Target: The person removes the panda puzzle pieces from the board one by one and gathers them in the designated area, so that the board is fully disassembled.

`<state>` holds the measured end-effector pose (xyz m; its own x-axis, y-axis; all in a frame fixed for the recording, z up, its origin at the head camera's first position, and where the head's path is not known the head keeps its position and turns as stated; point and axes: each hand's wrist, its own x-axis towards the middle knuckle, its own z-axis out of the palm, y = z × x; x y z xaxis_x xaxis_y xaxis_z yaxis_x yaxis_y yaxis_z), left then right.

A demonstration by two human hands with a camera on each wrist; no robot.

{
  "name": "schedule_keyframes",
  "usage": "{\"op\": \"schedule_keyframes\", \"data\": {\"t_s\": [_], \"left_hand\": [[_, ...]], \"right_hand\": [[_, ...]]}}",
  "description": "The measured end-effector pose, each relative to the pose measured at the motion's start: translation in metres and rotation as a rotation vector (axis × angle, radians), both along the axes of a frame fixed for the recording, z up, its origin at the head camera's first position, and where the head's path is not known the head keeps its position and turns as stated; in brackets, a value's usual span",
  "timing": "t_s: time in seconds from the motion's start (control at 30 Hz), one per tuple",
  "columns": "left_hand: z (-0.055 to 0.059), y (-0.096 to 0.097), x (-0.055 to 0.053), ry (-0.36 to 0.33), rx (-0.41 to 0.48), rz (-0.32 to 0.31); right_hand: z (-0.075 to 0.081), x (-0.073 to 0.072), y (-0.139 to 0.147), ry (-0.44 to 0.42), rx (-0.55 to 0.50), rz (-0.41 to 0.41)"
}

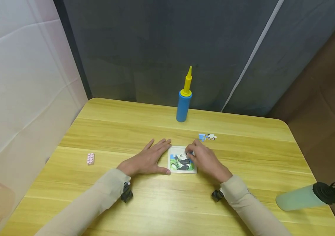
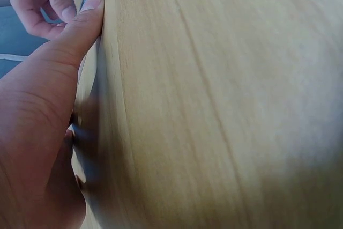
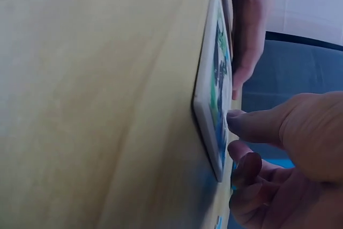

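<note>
The fingers of the right hand (image 1: 207, 161) are bent over the panda puzzle (image 1: 182, 166), near its one o'clock corner, the thumb down at the picture's face; whether they pinch a piece cannot be told. The left hand (image 1: 148, 161) lies at nine o'clock with fingers straight and released, its thumb touching the seven o'clock corner of the white tray (image 1: 179, 148) and its fingertips by the eleven o'clock corner. The tray lies flat on the worktop (image 1: 161, 206) between the hands, with the puzzle inside it. Outward from there, two loose puzzle pieces (image 1: 211, 136), one mostly blue, one black and white, lie side by side between one and two o'clock. A blue and yellow pump (image 1: 183, 106) stands farther off at twelve, a pink brick (image 1: 90, 159) sits well apart at nine, and a pale green bottle (image 1: 300, 197) is between three and four.
</note>
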<state>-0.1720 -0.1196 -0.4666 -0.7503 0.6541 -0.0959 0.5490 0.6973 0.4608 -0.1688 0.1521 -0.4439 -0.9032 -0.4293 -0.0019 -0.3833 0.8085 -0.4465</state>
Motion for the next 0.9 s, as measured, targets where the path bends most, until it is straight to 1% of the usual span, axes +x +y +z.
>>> {"op": "schedule_keyframes", "data": {"t_s": [0.2, 0.33, 0.57, 0.9], "left_hand": [[0.0004, -0.0003, 0.0004, 0.009, 0.007, -0.005], [-0.0004, -0.0003, -0.0001, 0.015, 0.003, -0.007], [-0.0012, 0.0000, -0.0004, -0.003, 0.004, -0.004], [0.0015, -0.0001, 0.0002, 0.008, -0.003, -0.006]], "right_hand": [[-0.0045, -0.0006, -0.0005, 0.012, 0.016, 0.006], [-0.0042, -0.0025, -0.0013, 0.002, 0.018, 0.005], [-0.0027, -0.0049, -0.0027, 0.004, 0.012, 0.014], [-0.0025, -0.0048, -0.0037, 0.018, 0.001, 0.003]]}}
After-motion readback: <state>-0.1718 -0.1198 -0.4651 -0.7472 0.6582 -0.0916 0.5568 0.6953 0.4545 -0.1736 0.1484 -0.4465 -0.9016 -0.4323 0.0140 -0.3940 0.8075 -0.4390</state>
